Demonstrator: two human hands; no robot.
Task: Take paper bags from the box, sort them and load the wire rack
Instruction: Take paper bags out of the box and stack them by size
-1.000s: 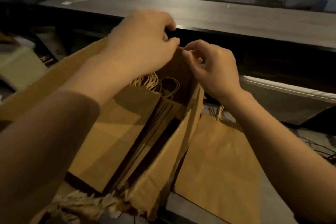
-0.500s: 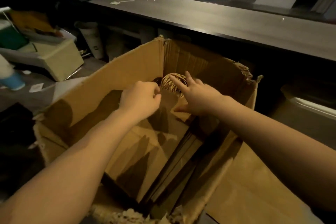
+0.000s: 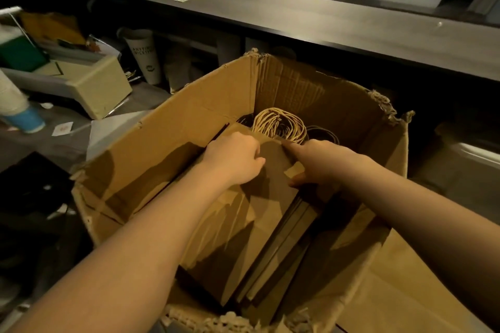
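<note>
While both hands are down in the box (image 3: pixel 189 105), the paper bags (image 3: pixel 243 238) stand packed on edge inside it, leaning. Long axis runs from the near bottom corner up and away to the far wall. Twine handles (image 3: pixel 281 124) are bunched at the far end, just beyond the fingertips.

Left hand (image 3: pixel 235 159): fingers curled over the mouth edge of the front bag, gripping it.

Right hand (image 3: pixel 324 162): index finger (image 3: pixel 293 147) straight along that same edge, thumb (image 3: pixel 296 184) lower on the stack's right side. Other fingers are hidden, so can't tell if it's clamped.

Both hands sit at the handle end and the left has the firmer hold, so my read is the lift goes up along the long axis. Wire rack isn't in view.
</note>
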